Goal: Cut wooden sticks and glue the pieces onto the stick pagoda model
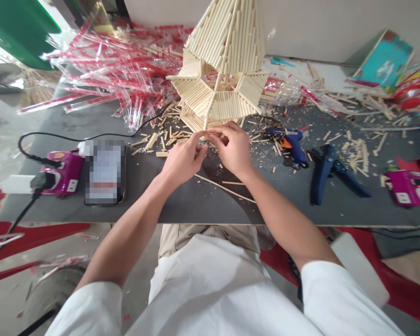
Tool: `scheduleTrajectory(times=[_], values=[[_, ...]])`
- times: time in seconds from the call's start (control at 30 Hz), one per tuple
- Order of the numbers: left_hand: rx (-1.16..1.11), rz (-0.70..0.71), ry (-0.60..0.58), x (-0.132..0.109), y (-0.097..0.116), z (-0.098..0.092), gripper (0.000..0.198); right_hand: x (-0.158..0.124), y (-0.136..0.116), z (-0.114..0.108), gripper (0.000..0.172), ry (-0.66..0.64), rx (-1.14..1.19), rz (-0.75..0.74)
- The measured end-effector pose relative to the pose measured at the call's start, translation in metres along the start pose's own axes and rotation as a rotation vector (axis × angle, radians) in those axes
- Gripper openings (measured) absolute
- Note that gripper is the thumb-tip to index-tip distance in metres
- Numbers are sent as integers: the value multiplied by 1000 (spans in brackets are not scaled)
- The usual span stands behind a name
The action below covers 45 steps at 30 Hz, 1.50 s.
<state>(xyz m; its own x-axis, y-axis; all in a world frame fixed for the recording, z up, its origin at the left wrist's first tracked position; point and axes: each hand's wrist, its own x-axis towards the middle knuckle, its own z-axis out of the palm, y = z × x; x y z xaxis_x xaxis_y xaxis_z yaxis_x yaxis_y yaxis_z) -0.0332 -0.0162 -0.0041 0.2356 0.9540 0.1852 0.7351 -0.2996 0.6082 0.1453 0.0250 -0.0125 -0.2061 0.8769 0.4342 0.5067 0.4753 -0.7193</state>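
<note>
A tower-like model of thin pale wooden sticks (227, 105), with a pointed roof and flared panels below, stands at the middle of the table. At its lower front corner my left hand (186, 157) and my right hand (234, 148) come together, fingertips almost meeting. Thumb and index finger of each are closed in a pinch. Whatever lies between them is too small and too covered to make out. Cut stick pieces (150, 141) lie scattered around the model's base. A long thin strip (227, 189) rests on the table below my hands.
Right of my hands are a blue glue gun (291, 142) and a blue-handled cutter (324, 175). A phone (105, 172) and a purple power adapter (63, 172) with cables lie left. Red-and-clear wrappers (126, 70) pile up behind. A second purple adapter (408, 186) sits far right.
</note>
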Motion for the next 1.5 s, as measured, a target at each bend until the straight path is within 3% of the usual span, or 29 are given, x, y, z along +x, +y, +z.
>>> scheduleTrajectory(times=[0.7, 1.07, 1.5], values=[[-27, -6, -6, 0, -3, 3, 48, 3, 1, 4, 10, -2, -19, -12], [-20, -119, 77, 1, -3, 0, 45, 3, 0, 1, 13, 7, -10, -6], [19, -49, 52, 4, -2, 5, 54, 5, 3, 5, 7, 22, -35, 24]])
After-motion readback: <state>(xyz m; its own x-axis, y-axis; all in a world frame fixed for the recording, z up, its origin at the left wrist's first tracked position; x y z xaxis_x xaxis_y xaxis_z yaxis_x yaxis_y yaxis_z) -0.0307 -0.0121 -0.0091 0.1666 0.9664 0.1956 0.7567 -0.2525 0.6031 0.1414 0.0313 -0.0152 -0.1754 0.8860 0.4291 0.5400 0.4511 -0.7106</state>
